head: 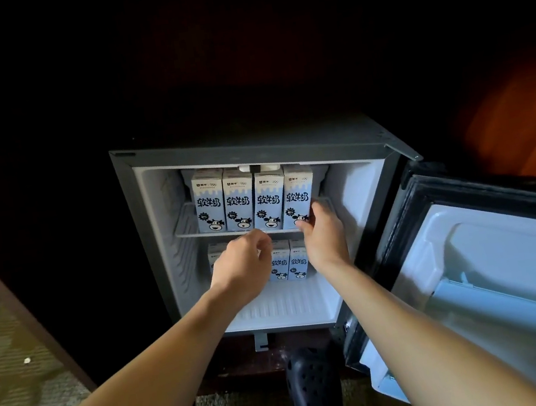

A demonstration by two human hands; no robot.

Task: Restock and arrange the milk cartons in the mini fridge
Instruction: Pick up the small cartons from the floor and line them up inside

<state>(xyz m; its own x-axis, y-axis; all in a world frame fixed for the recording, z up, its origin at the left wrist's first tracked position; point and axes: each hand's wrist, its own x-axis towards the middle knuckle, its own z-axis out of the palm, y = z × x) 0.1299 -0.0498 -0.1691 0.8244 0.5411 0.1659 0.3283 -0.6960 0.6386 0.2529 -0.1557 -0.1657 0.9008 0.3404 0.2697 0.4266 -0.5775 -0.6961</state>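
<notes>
The mini fridge (145, 220) stands open with its door swung out to the right. Several blue-and-white milk cartons (239, 203) with a cartoon cow stand in a row on the upper wire shelf (187, 226). More cartons (290, 263) stand on the fridge floor below, partly hidden by my hands. My right hand (322, 233) grips the bottom right corner of the rightmost upper carton (298, 195). My left hand (243, 268) is curled in front of the lower cartons, just under the shelf edge; whether it holds anything is hidden.
The open fridge door (495, 260) with its white inner shelves fills the right side. A dark perforated shoe (315, 392) rests on the carpet below the fridge. Dark cabinet wood surrounds the fridge. A wooden frame edge (16, 307) runs along the left.
</notes>
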